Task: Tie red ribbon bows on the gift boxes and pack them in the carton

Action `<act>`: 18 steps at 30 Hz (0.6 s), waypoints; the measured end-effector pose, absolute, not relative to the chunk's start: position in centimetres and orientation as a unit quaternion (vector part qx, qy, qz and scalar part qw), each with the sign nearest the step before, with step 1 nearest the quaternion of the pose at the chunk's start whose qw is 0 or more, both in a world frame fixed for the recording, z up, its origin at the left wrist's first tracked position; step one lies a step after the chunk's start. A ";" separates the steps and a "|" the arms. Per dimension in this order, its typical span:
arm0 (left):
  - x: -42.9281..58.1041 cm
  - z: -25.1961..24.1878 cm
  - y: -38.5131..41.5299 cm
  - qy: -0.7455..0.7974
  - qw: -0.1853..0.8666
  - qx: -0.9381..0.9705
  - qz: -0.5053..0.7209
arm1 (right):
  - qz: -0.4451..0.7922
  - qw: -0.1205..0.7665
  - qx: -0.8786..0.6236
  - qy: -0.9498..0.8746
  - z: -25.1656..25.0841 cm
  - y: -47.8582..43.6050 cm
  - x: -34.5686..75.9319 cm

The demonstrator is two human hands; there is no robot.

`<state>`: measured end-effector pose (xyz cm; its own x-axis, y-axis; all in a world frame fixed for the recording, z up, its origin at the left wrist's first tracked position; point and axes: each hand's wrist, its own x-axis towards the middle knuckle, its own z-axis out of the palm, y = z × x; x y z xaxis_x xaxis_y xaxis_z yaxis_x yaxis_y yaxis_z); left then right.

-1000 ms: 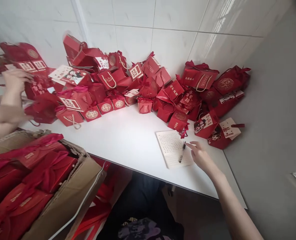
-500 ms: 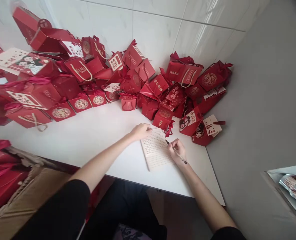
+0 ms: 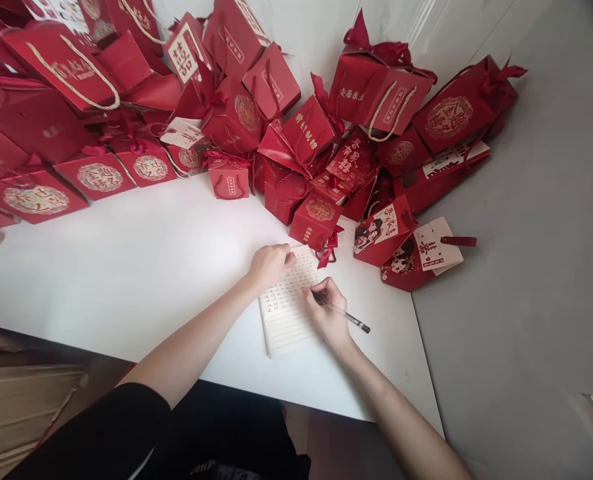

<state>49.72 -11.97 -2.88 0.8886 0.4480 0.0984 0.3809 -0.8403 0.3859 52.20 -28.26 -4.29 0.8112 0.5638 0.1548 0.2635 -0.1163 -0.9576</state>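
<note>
A lined notepad (image 3: 287, 331) with rows of handwriting on its upper part lies tilted on the white table. Its lower lines are blank. My left hand (image 3: 270, 267) is closed, its curled fingers at the notepad's top left corner; the fingertips are partly hidden. In my right hand (image 3: 329, 312) is a pen (image 3: 349, 319) with a clear barrel and dark ends, gripped between thumb and fingers over the written rows. The hand hides the pen's tip. Just above the page sits a small red gift box (image 3: 317, 220) with a ribbon.
Many red gift boxes (image 3: 229, 110) with ribbons and rope handles are piled along the tiled wall. Two boxes with printed figures (image 3: 382, 233) stand at the right by the grey wall (image 3: 516, 267). A cardboard box (image 3: 21, 407) is below the white table's (image 3: 126, 280) front edge.
The view has moved closer and tilted down. My right hand has shifted left across the page, and the pen lies at a flatter angle. My left hand stays at the notepad's top corner.
</note>
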 end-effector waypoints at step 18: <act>49.6 -3.2 -11.9 0.208 0.169 0.957 0.106 | 0.142 0.533 -0.783 -0.289 -3.9 -28.3 52.2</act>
<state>49.64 -11.93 -3.17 0.8905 0.4351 0.1333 0.3630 -0.8558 0.3686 52.24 -28.33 -3.92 0.7924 0.6040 0.0855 0.3011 -0.2653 -0.9159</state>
